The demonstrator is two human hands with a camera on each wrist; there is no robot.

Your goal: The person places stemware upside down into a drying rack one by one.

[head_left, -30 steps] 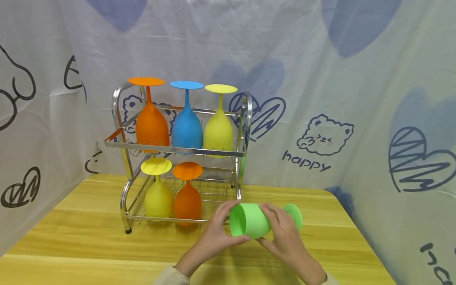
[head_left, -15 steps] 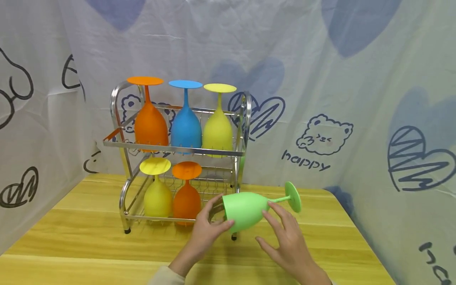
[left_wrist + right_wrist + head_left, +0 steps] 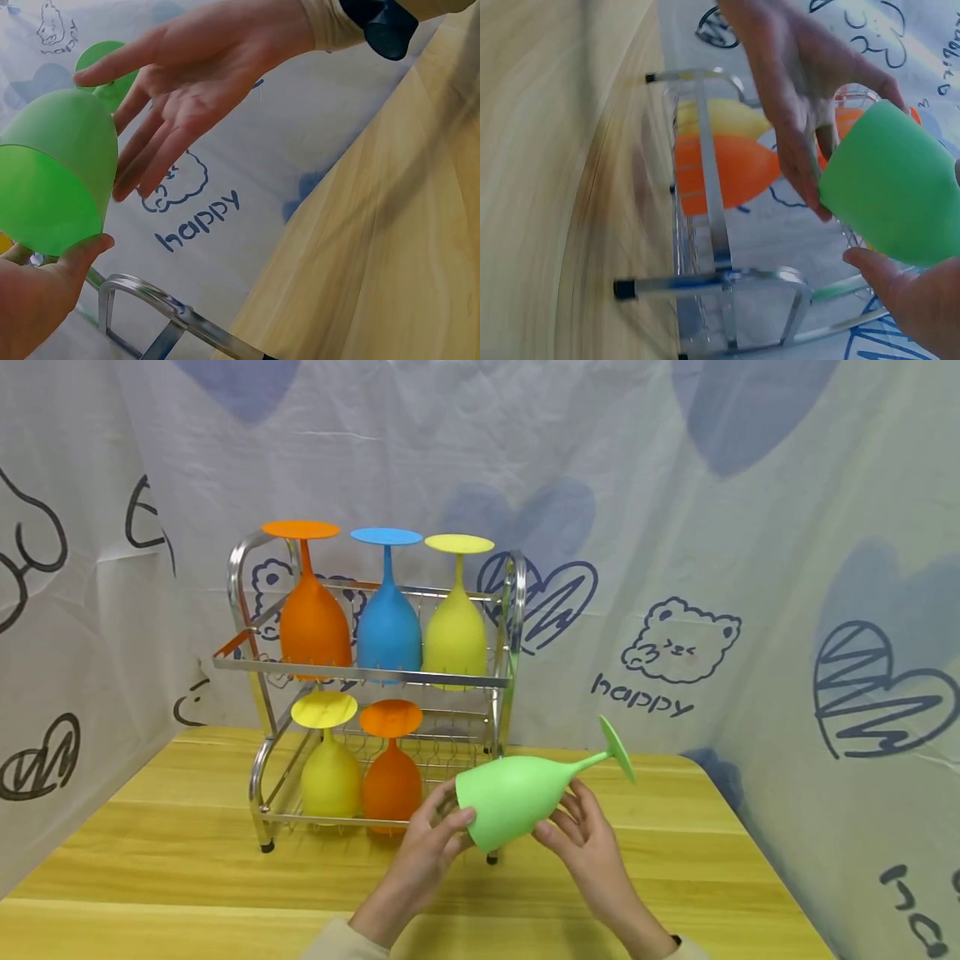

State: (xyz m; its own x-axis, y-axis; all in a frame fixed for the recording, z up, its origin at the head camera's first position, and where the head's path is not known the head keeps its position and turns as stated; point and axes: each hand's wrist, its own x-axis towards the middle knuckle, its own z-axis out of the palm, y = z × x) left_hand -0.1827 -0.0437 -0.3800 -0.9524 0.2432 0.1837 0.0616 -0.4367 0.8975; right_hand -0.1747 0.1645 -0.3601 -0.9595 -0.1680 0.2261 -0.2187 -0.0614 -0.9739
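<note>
A light-green goblet (image 3: 513,797) lies tilted in the air in front of the rack, its mouth to the left and its foot raised to the right. My left hand (image 3: 420,852) grips it at the mouth, thumb in front; in the left wrist view the thumb (image 3: 94,246) lies at the rim. Beside the stem end, my right hand (image 3: 592,860) touches the bowl from below with extended fingers, partly hidden behind it in the head view. Seen from the left wrist, those fingers (image 3: 142,154) are spread and fairly straight.
A two-tier metal rack (image 3: 360,672) stands left on the wooden table (image 3: 187,877). Upside-down goblets fill its upper tier: orange (image 3: 315,622), blue (image 3: 388,631) and yellow (image 3: 456,631). Below are another yellow goblet (image 3: 330,777) and orange goblet (image 3: 392,781). Printed cloth (image 3: 637,510) hangs behind.
The green goblet has turned, its foot swinging upward and its mouth shifting left. My left hand moved left with it; my right hand let go of the bowl and came back under it.
</note>
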